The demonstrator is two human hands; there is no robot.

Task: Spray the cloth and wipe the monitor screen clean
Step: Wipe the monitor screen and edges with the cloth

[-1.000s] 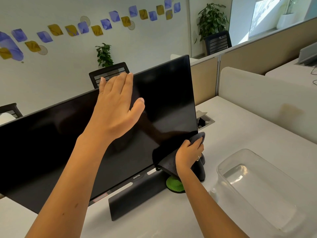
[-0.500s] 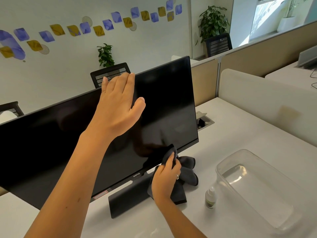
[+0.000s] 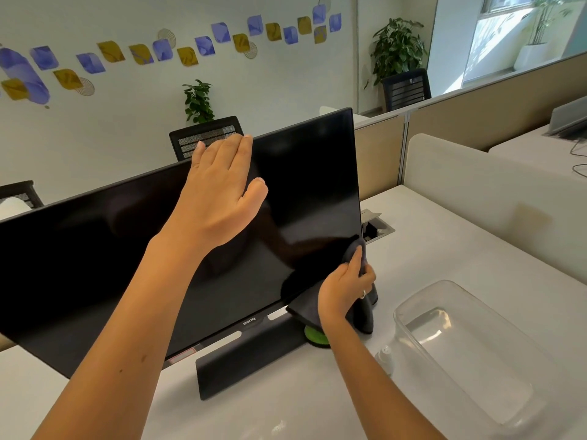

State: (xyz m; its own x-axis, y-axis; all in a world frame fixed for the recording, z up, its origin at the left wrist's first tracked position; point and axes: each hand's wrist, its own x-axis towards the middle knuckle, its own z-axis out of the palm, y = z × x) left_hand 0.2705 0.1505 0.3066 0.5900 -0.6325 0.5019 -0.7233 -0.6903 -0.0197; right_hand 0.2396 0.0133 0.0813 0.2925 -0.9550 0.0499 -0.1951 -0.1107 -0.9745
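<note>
Left hand (image 3: 219, 192) flat on glossy monitor (image 3: 95, 255); right hand (image 3: 344, 290) grips soft cloth (image 3: 305, 308).

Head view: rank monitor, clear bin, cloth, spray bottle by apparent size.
1. monitor
2. clear bin, though nearness to the camera enlarges it
3. cloth, partly hidden by the right hand
4. spray bottle, mostly hidden by the forearm

Head view, downward, near monitor (image 3: 197, 249)
</note>
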